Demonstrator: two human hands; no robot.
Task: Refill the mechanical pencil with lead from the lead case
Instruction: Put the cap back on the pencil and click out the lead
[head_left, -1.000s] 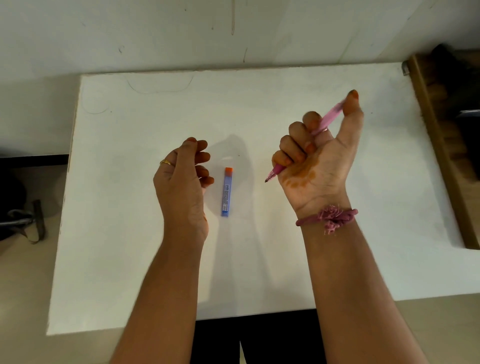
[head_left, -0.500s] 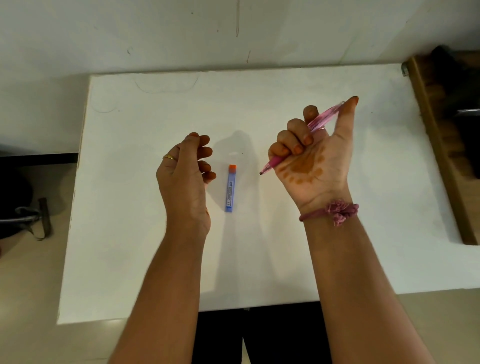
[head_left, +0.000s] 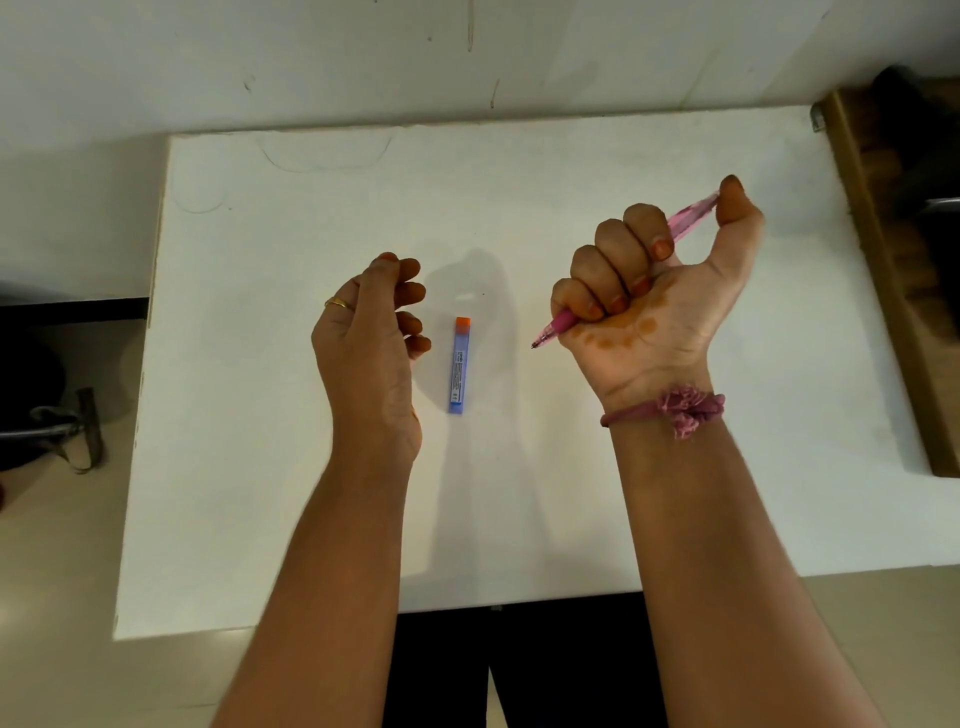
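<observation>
Your right hand (head_left: 644, 291) has its fingers wrapped round the pencil (head_left: 561, 326), thumb on the far cap end, tip pointing down toward the table (head_left: 260, 415), probably a grip for clicking or pulling the cap. Your left hand (head_left: 371, 332) hovers loosely curled, holding nothing, just beside the case (head_left: 459, 366), which lies flat between your hands, likely its next pick-up.

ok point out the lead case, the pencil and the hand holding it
lead case (head_left: 457, 371): head view, middle of blue body
pencil (head_left: 558, 326): head view, pink barrel near tip
right hand (head_left: 649, 296): head view, palm
</observation>
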